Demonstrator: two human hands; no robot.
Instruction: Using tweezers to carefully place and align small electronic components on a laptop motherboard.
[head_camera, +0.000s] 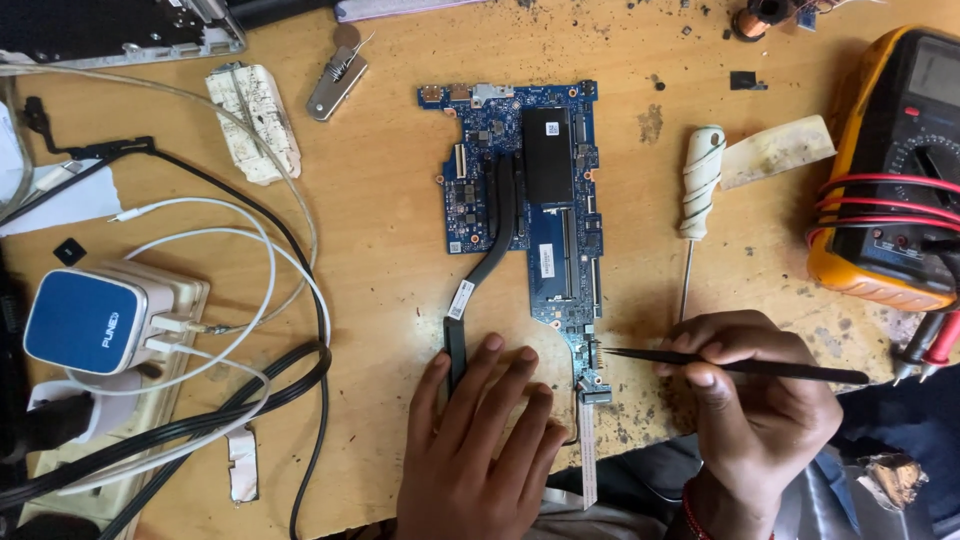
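A: Where did the hands rest?

B: The left hand (478, 440) lay flat, fingers spread, pressing the black heat-pipe end (456, 345) and the lower edge of the blue circuit board (530, 200) onto the counter (390, 240). The right hand (750, 400) pinched black tweezers (730, 365), tips at the board's lower connector, just beyond the left fingertips.

A: What risk appeared?

B: Judged from this pose, a slip of the tips could scratch or bridge small parts, and the ribbon cable (588, 450) hanging over the counter edge could snag.

A: What was counted?

B: One board, one pair of tweezers, one white-handled screwdriver (698, 190) beyond the right hand, one yellow multimeter (885, 160) farther right, and one blue-faced charger (85, 320) far left.
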